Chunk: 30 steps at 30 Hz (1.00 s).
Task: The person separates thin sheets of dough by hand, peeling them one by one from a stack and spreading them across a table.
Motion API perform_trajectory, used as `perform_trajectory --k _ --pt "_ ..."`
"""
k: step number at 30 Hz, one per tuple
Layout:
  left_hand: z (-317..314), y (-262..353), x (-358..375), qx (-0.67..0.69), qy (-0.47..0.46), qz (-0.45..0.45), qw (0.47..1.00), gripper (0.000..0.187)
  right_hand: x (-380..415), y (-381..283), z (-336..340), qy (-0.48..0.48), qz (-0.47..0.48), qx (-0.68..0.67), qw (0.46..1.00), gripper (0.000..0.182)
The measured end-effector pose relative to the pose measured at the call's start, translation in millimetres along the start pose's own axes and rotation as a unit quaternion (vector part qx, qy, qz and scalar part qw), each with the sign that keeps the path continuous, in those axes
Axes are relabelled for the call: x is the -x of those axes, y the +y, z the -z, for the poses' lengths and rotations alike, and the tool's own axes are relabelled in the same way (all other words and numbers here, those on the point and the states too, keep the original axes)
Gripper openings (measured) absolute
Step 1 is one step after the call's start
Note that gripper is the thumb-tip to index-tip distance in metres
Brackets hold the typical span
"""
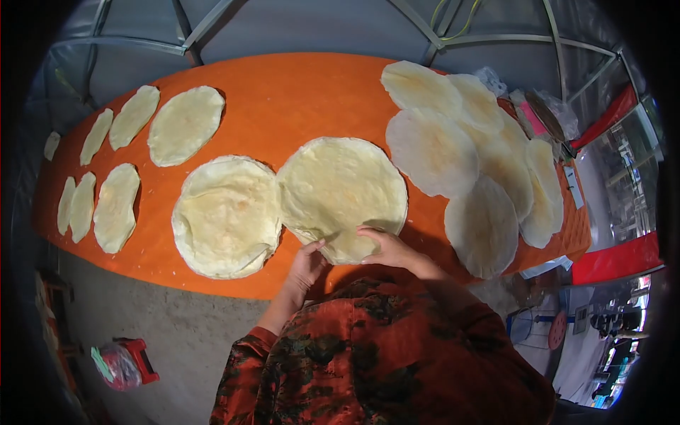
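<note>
A round, pale flatbread [343, 180] lies on the orange table, apparently on top of a stack, with its near edge lifted and slightly folded. At the near left edge, my left hand [307, 269] pinches the rim between thumb and fingers. My right hand [389, 251] grips the near right edge, fingers on top and thumb lower down. Directly to the left, touching or nearly touching, sits another stack of flatbreads [227, 216] with a wrinkled top sheet. How many layers my fingers hold is hidden.
Several single flatbreads [186, 126] are spread over the left end of the orange table [297, 92]. Thinner, overlapping sheets [432, 152] cover the right end. A red stool [142, 360] with a plastic bag stands on the floor at lower left. Metal framing [489, 39] runs behind the table.
</note>
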<state>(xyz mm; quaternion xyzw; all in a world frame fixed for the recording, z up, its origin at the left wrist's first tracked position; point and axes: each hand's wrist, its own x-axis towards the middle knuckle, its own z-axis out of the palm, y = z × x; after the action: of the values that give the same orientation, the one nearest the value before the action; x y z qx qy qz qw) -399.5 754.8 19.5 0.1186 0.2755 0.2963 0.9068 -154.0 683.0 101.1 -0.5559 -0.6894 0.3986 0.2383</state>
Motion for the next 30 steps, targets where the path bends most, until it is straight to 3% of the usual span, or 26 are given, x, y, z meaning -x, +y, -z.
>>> perform_trajectory --k 4,10,13,23,30 --pt "-31 13 16 0.021 -0.019 0.015 0.999 0.050 -7 0 -4 -0.017 0.042 0.040 0.998 0.071" --pt "-37 10 16 0.004 -0.063 -0.051 0.997 0.048 -19 4 -19 -0.016 0.045 -0.008 0.999 0.070" --pt "-28 3 10 -0.047 -0.003 -0.053 0.997 0.046 -23 5 -19 -0.021 0.027 -0.057 0.998 0.066" --pt "-34 5 9 -0.062 0.031 -0.054 0.996 0.044 -29 9 -15 -0.017 -0.017 -0.094 0.995 0.055" --pt "-39 4 8 -0.060 0.038 -0.060 0.996 0.041 -37 7 -26 0.034 0.028 -0.050 0.998 0.049"
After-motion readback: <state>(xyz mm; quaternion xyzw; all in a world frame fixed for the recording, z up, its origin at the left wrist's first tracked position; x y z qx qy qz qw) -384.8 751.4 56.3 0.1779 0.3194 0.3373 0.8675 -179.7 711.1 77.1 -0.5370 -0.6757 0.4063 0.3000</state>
